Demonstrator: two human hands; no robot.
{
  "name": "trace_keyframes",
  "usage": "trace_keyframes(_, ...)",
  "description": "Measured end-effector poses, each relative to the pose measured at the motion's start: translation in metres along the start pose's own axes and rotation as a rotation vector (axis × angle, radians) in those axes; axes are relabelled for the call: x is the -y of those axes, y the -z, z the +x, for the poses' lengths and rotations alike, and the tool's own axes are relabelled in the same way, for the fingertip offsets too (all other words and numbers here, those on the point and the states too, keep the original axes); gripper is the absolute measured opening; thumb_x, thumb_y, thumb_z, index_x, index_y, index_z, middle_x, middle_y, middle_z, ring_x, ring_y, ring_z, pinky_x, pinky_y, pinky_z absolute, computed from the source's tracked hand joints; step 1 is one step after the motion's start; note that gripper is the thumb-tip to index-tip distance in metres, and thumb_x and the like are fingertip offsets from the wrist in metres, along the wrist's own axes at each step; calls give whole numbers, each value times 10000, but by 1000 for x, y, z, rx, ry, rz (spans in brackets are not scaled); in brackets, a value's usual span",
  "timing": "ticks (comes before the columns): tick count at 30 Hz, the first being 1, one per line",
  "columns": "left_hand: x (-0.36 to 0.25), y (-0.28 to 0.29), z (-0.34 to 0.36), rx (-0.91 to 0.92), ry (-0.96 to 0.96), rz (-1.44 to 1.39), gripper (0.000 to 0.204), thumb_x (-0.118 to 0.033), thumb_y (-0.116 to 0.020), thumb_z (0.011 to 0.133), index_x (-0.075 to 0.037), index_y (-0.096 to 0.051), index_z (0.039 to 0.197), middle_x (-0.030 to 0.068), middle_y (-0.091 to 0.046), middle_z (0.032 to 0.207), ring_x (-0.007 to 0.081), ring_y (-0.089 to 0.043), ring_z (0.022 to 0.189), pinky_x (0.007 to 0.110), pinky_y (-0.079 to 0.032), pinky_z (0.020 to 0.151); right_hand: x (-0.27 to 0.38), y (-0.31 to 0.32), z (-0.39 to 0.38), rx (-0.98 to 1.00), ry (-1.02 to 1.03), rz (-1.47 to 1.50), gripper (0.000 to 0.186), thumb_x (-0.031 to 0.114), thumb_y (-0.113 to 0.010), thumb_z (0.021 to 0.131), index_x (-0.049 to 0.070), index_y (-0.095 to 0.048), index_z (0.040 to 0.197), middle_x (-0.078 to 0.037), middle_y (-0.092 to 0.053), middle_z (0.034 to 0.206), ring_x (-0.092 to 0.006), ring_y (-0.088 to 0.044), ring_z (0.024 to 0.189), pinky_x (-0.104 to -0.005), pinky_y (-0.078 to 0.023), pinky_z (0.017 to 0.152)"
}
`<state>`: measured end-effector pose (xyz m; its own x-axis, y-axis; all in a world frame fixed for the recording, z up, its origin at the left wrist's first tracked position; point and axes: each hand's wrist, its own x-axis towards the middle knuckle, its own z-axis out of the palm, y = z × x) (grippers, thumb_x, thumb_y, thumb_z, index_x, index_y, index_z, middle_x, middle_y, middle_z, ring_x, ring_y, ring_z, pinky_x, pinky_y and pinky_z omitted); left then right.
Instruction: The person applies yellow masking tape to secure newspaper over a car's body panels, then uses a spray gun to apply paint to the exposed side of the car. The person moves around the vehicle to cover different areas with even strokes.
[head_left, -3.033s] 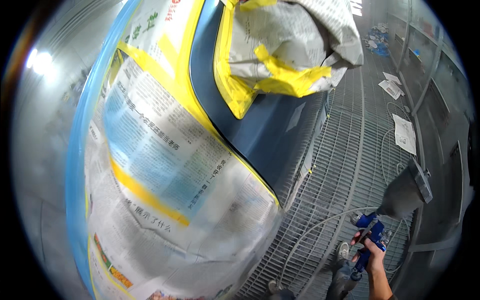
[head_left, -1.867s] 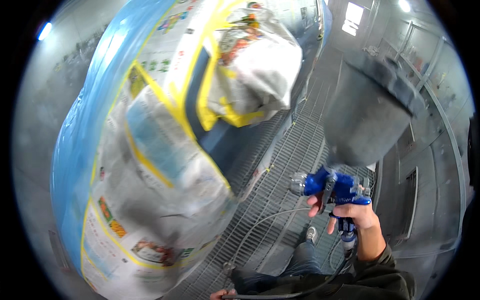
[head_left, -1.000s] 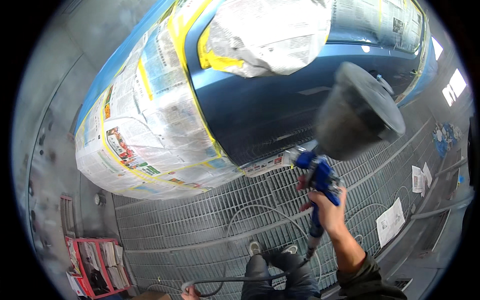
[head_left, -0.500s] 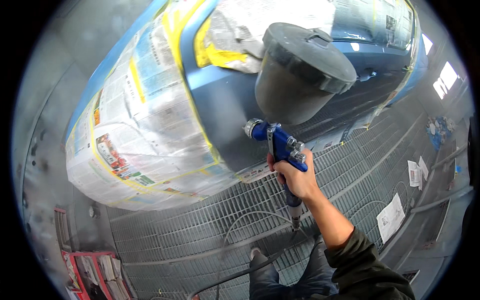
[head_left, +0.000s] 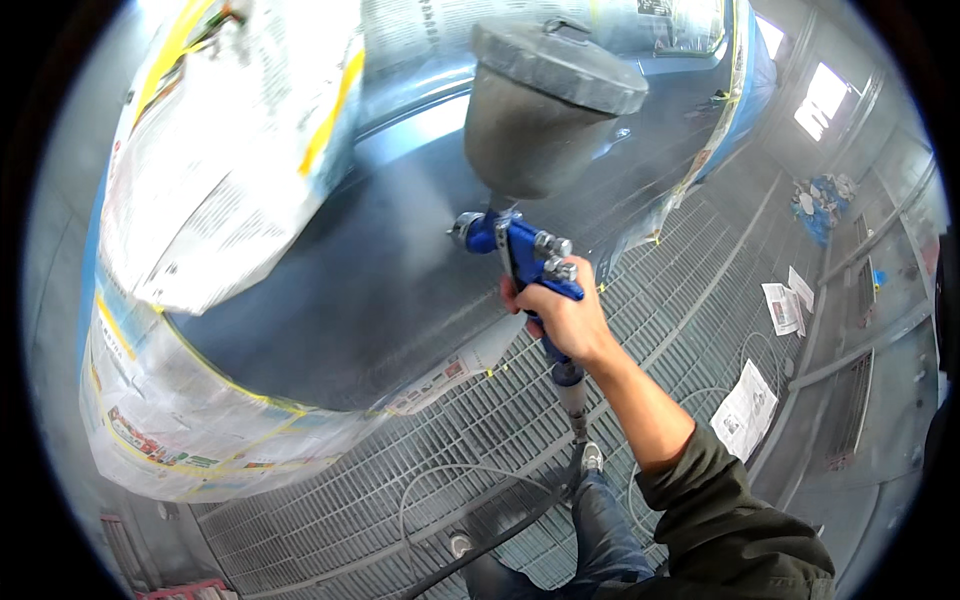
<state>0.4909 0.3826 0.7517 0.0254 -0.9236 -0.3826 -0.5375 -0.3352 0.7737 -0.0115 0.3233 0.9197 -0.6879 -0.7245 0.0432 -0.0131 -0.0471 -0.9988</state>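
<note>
With newspaper masking (head_left: 250, 150) already taped around the dark-blue car door (head_left: 345, 290), a gravity-feed spray gun (head_left: 518, 248) is held near it, wrapped by the right grip (head_left: 567, 316) — spray mist (head_left: 425, 205) is being discharged, remaining coverage cannot be judged, and the left grip cannot be seen.

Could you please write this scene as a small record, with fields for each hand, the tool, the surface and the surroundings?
Right hand: the right hand grips the handle of a spray gun
Left hand: not in view
Tool: blue body, grey lidded cup on top
Nozzle: nozzle faces the dark blue vehicle panel, apart from it
Air: pale mist ahead of the nozzle
Masking: newspaper and yellow tape on the vehicle
Floor: metal grating
Right side: loose printed sheets
</note>
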Motion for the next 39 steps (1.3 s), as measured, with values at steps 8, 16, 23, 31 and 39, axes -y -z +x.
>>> trace_keyframes(8, -54, -105, -35, 128, 51, 78, 262, -183, -609, 851, 21, -645, 1010, 34, -473, 628, 144, -412, 552, 336, -361, 509, 14, 138, 56, -85, 12, -57, 89, 49, -549, 688, 13, -583, 762, -33, -564, 648, -85, -472, 473, -230, -375, 430)
trace_keyframes(16, -51, -177, -67, 265, 122, 223, 267, -190, -618, 838, 18, -650, 1002, 45, -487, 637, 152, -429, 563, 344, -373, 516, 12, 254, 108, -203, 114, -129, 116, 60, -550, 677, -6, -598, 759, -50, -566, 649, -97, -489, 501, -232, -394, 437)
trace_keyframes(23, -43, -212, -81, 405, -86, 262, 329, -236, -647, 773, -4, -652, 1006, 98, -579, 706, 185, -513, 642, 395, -415, 563, 3, 329, 143, -324, 185, -231, 128, 68, -532, 672, -13, -604, 740, -55, -564, 639, -104, -476, 463, -240, -378, 418)
trace_keyframes(31, -139, -257, -100, 227, 191, 169, 323, -327, -684, 710, -50, -658, 876, 80, -578, 672, 211, -486, 591, 412, -393, 535, -49, 364, 166, -690, 364, -417, 104, 59, -516, 708, 7, -592, 755, -36, -538, 622, -110, -462, 455, -256, -380, 421)
trace_keyframes(39, -71, -241, -82, 103, 155, 162, 236, -274, -664, 780, -55, -593, 731, 61, -521, 633, 180, -456, 552, 369, -354, 483, -67, 320, 129, -304, 114, -211, 95, 42, -529, 664, -3, -571, 737, -38, -521, 662, -89, -438, 480, -221, -368, 420)
